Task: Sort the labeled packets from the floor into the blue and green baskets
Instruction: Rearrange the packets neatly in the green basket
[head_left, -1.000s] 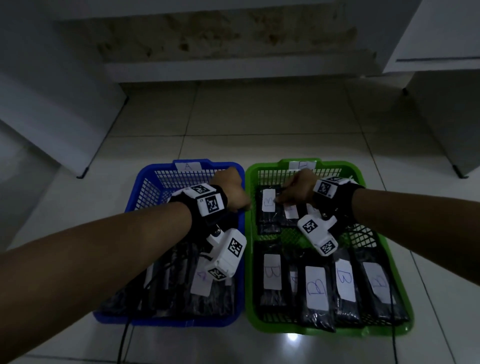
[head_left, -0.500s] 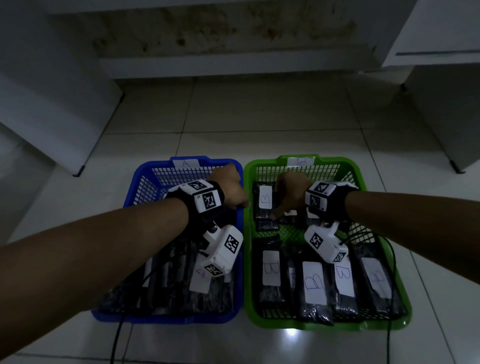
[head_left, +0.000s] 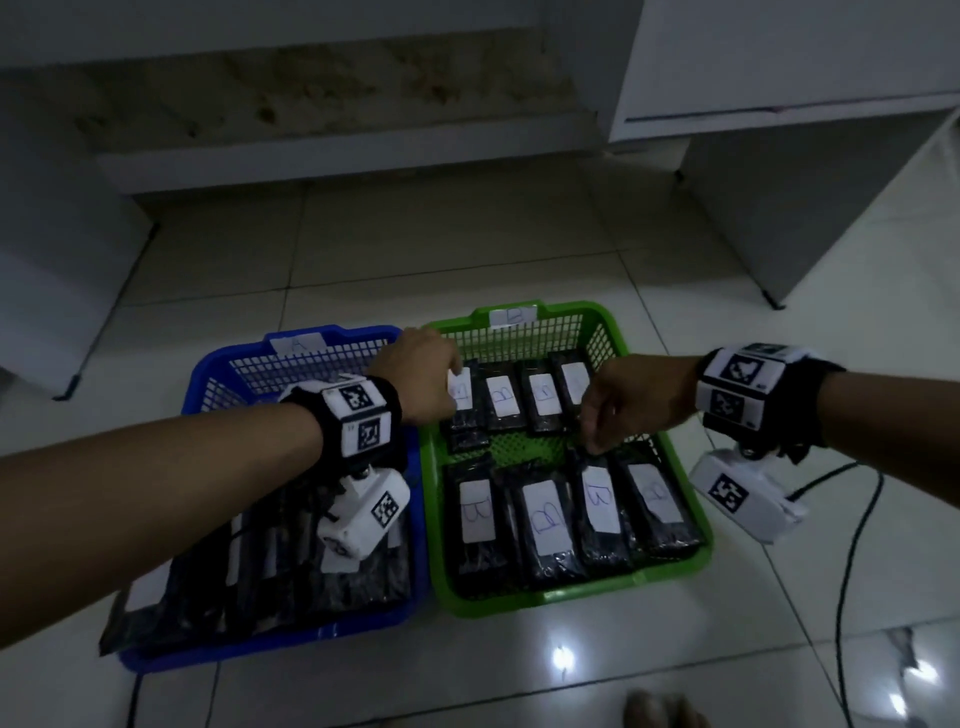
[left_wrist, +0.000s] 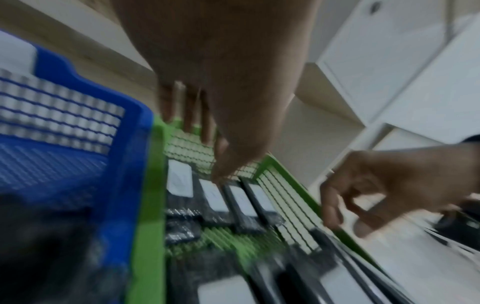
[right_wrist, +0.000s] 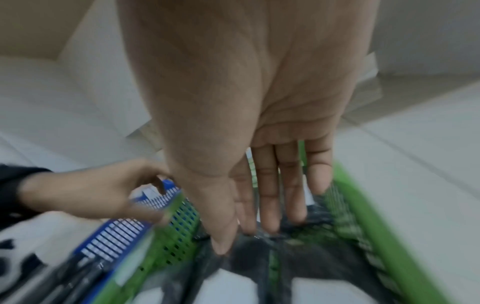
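blue basket (head_left: 260, 364), lower left of frame: dark packets (head_left: 270, 582) packed upright, white labels mostly hidden by the forearm; tag on far rim reads "a". green basket (head_left: 608, 332), centre: two rows of four black packets (head_left: 545, 525), each white label marked "b"; rim tag reads "b". left hand (head_left: 421, 382), fingers straight, tips over the far-left packet (head_left: 461, 400) of the back row, contact unclear. right hand (head_left: 631, 400), fingers loose and extended, holding nothing, tips at the top of a front-row packet (head_left: 600, 499). versus half a second ago: back row now shows four labels; right hand drawn back toward the right.
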